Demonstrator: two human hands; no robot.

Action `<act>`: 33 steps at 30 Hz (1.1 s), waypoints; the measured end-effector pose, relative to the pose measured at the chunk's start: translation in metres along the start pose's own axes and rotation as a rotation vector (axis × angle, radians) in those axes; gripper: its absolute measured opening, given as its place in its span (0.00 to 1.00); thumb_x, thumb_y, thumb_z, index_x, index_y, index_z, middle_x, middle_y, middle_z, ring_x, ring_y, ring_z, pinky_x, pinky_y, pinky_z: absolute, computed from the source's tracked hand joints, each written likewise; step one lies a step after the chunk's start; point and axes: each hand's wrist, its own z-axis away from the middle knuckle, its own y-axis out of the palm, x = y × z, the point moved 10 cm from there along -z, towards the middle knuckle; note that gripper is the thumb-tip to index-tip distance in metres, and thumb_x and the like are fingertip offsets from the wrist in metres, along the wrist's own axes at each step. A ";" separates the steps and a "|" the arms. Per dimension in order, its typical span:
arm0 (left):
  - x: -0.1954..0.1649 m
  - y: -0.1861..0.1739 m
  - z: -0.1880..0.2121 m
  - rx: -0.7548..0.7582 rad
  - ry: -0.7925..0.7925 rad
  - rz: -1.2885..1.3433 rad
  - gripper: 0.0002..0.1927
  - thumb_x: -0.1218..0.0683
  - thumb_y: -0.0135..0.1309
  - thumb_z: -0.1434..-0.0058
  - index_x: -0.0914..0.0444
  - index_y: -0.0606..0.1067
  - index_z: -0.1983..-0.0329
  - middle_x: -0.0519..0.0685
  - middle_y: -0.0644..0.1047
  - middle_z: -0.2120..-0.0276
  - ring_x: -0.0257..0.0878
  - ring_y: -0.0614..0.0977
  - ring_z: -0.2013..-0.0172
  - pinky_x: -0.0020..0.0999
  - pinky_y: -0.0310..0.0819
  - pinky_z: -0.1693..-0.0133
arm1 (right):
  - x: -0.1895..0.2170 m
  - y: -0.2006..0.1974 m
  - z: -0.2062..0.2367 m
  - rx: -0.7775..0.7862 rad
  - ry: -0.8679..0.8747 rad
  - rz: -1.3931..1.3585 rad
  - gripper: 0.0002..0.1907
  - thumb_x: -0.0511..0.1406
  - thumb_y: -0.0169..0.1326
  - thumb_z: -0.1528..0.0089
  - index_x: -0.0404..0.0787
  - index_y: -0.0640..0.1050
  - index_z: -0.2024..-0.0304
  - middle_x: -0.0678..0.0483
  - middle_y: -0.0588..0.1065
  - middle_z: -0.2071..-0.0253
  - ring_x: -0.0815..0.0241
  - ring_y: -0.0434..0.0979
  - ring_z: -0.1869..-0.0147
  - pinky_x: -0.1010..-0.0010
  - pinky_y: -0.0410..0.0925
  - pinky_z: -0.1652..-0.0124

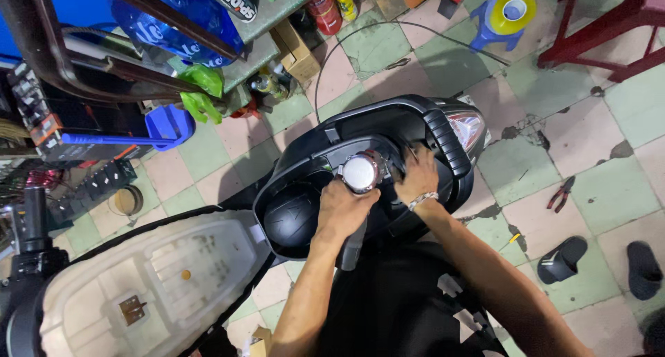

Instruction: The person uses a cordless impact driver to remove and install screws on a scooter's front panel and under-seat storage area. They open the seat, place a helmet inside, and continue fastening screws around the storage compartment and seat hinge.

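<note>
Far left, a blue dustpan [168,125] lies on the checked tile floor [623,184] below a cluttered rack, and nearer, the scooter's lifted seat [159,281] shows its pale underside. Moving right, the open black storage tub of the scooter [305,190] fills the middle of the view. The left hand [344,208] is closed around a round silver cap [360,172] that sits at the tub's far rim, fingers wrapped over its near edge. Just beside it, the right hand [418,177], a metal bracelet [422,200] on its wrist, reaches into the black bodywork beside the cap; whether its fingers pinch anything, one cannot tell. Further right, the tail light [465,129] gleams, red-handled pliers [561,194] lie on the tiles, and two dark sandals [562,260] rest near the right edge.
</note>
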 end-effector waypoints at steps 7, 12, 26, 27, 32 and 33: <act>-0.035 0.020 -0.021 0.032 0.054 -0.217 0.26 0.43 0.66 0.50 0.70 0.81 0.61 0.64 0.82 0.62 0.57 0.84 0.57 0.47 0.78 0.52 | 0.006 0.023 -0.015 -0.054 -0.217 0.109 0.42 0.36 0.50 0.40 0.31 0.54 0.24 0.36 0.53 0.24 0.37 0.51 0.21 0.47 0.49 0.28; -0.039 -0.020 -0.028 -0.028 0.190 0.004 0.20 0.44 0.64 0.48 0.64 0.84 0.61 0.59 0.84 0.66 0.51 0.87 0.60 0.43 0.80 0.57 | 0.005 0.027 -0.021 -0.007 -0.244 0.032 0.40 0.37 0.48 0.34 0.39 0.51 0.22 0.38 0.52 0.23 0.39 0.46 0.18 0.47 0.43 0.25; 0.132 -0.085 0.036 -0.317 -0.182 0.498 0.14 0.56 0.66 0.49 0.66 0.83 0.59 0.55 0.86 0.65 0.43 0.87 0.63 0.37 0.79 0.59 | 0.016 0.048 -0.037 0.041 -0.304 0.243 0.44 0.37 0.48 0.36 0.32 0.46 0.22 0.35 0.49 0.22 0.39 0.45 0.17 0.47 0.39 0.24; 0.132 -0.088 0.039 -0.368 -0.137 0.512 0.15 0.56 0.66 0.49 0.66 0.83 0.59 0.53 0.87 0.63 0.41 0.87 0.61 0.35 0.79 0.57 | 0.025 0.049 -0.033 0.067 -0.311 0.266 0.45 0.38 0.49 0.36 0.31 0.46 0.22 0.34 0.49 0.22 0.38 0.44 0.17 0.46 0.38 0.25; 0.128 -0.087 0.052 -0.582 -0.160 0.582 0.21 0.53 0.67 0.48 0.66 0.78 0.52 0.51 0.85 0.62 0.39 0.88 0.60 0.35 0.81 0.58 | 0.090 0.024 0.024 0.278 -0.465 -0.108 0.49 0.47 0.59 0.37 0.35 0.49 0.24 0.37 0.49 0.22 0.38 0.45 0.19 0.52 0.40 0.25; 0.126 -0.082 0.058 -0.552 -0.133 0.630 0.22 0.53 0.67 0.48 0.65 0.76 0.51 0.50 0.84 0.62 0.38 0.87 0.61 0.34 0.81 0.58 | 0.110 0.038 0.049 0.564 -0.500 -0.397 0.50 0.44 0.61 0.39 0.35 0.48 0.25 0.39 0.50 0.23 0.41 0.46 0.20 0.53 0.42 0.27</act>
